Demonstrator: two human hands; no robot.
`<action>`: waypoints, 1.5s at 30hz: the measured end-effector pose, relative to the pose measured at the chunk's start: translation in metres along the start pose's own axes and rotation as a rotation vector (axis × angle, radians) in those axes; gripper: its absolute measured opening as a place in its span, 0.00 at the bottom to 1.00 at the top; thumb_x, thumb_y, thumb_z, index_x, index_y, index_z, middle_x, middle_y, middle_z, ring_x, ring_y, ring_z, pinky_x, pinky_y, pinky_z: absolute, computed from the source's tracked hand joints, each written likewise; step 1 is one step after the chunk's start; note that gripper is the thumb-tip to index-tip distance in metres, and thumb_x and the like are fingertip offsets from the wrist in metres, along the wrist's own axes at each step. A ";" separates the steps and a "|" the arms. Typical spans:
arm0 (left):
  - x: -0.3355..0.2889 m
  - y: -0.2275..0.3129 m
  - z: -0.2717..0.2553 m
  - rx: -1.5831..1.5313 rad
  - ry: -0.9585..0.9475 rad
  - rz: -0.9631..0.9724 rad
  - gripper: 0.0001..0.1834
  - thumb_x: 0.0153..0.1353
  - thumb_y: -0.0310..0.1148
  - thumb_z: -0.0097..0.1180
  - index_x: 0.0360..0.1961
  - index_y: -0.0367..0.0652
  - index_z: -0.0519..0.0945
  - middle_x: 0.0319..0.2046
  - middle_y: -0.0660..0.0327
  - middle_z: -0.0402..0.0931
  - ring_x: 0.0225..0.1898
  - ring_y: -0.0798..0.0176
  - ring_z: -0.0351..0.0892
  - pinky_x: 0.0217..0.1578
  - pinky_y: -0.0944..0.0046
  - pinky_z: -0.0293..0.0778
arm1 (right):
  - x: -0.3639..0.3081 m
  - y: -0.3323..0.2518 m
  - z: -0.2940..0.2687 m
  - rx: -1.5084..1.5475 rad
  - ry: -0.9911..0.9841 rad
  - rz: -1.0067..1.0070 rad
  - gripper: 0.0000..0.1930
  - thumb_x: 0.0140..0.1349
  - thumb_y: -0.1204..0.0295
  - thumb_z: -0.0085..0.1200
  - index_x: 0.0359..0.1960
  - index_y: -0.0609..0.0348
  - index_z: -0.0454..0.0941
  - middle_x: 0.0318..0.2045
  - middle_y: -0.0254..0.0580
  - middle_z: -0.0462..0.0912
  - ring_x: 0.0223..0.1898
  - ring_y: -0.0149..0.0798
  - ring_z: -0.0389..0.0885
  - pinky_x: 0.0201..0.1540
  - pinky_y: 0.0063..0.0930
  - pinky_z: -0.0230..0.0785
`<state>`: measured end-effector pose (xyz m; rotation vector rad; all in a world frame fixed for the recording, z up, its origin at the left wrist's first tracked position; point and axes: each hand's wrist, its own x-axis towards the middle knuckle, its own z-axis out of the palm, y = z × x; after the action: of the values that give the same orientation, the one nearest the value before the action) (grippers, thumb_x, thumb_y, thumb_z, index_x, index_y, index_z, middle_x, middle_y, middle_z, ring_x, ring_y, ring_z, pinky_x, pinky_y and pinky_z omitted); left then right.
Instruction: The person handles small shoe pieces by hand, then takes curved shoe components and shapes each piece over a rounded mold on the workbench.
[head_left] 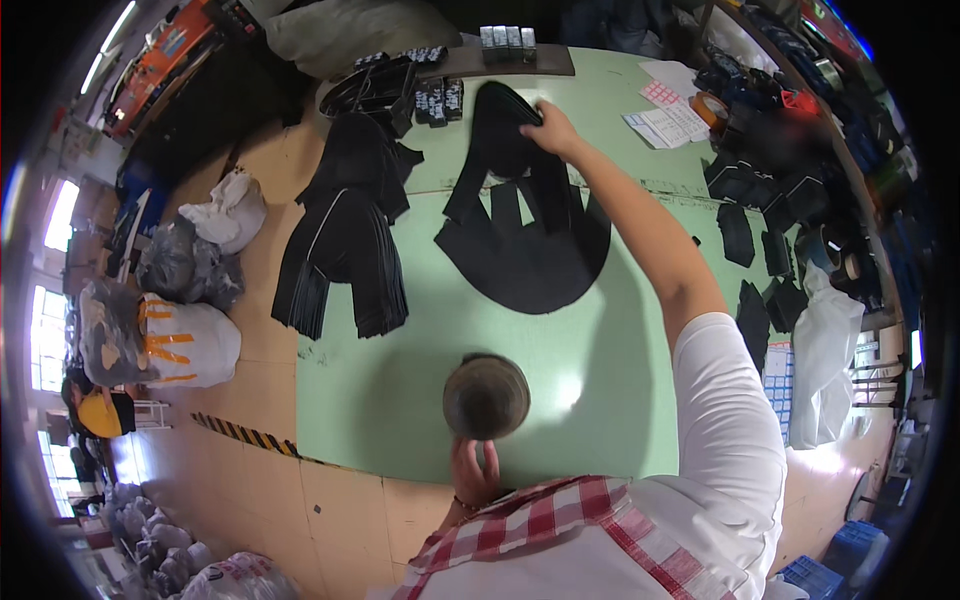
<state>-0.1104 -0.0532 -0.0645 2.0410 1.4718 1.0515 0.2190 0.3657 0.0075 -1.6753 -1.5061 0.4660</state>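
Observation:
A curved stack of black cut pieces (500,112), shaped like a horseshoe, lies at the far middle of the table. My right hand (548,131) is closed on its right edge, arm stretched out. Below and partly under that stack is another black piece (545,265) with a rounded near edge and slots. Close to me stands a dark, round, cup-like object (486,398). At its near side is my left hand (477,470), fingers extended and apart, touching or almost touching it. Two more black stacks, an upper one (350,165) and a fanned lower one (340,265), lie to the left.
The green table (620,400) carries small dark bundles (438,102), a strip with metallic blocks (508,44), papers (668,125) and black scraps (737,235) at right. Filled bags (190,340) sit on the floor at left. A white plastic bag (826,360) hangs at right.

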 end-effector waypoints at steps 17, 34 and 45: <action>0.003 -0.008 -0.001 0.021 0.092 0.151 0.09 0.60 0.24 0.49 0.43 0.36 0.72 0.38 0.53 0.76 0.41 0.51 0.76 0.43 0.58 0.71 | -0.214 -0.007 -0.047 -0.808 -0.726 -0.368 0.29 0.53 0.72 0.56 0.59 0.52 0.62 0.64 0.43 0.59 0.68 0.47 0.51 0.64 0.59 0.47; 0.047 0.015 -0.015 -0.478 0.102 0.062 0.45 0.52 0.32 0.64 0.65 0.36 0.49 0.62 0.47 0.53 0.62 0.51 0.58 0.59 0.55 0.60 | -0.270 0.003 -0.052 -0.622 -0.441 0.064 0.43 0.55 0.31 0.34 0.68 0.39 0.49 0.69 0.43 0.49 0.70 0.49 0.42 0.64 0.67 0.32; 0.092 0.042 -0.002 -0.468 0.138 0.074 0.45 0.42 0.39 0.71 0.59 0.36 0.60 0.54 0.50 0.66 0.55 0.53 0.67 0.56 0.57 0.64 | -0.317 0.047 -0.068 -0.921 -0.007 -0.866 0.12 0.57 0.69 0.49 0.40 0.62 0.76 0.40 0.43 0.80 0.42 0.45 0.79 0.42 0.32 0.73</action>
<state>-0.0715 0.0170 -0.0030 1.7252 1.0832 1.4355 0.2301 0.0459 -0.0643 -1.3755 -2.4371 -0.7938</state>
